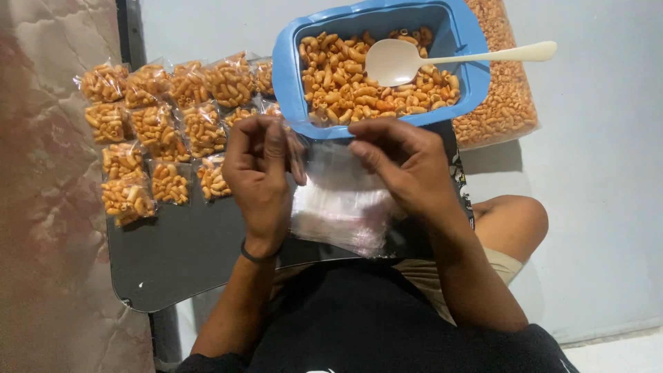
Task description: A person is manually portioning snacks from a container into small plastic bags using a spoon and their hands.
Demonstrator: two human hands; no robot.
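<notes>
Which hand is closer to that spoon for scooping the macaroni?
Probably the right hand: it sits below the spoon, whose handle points right. The left hand lies farther away, pinching a clear bag.

A dark tray [186, 255] rests across the person's lap above the pale floor [601, 207]. On it lie rows of small filled macaroni snack packets [162, 131] at the left, a stack of empty clear plastic bags [342, 207] in the middle, and a blue tub [286, 62] of macaroni snacks at its far edge.
</notes>
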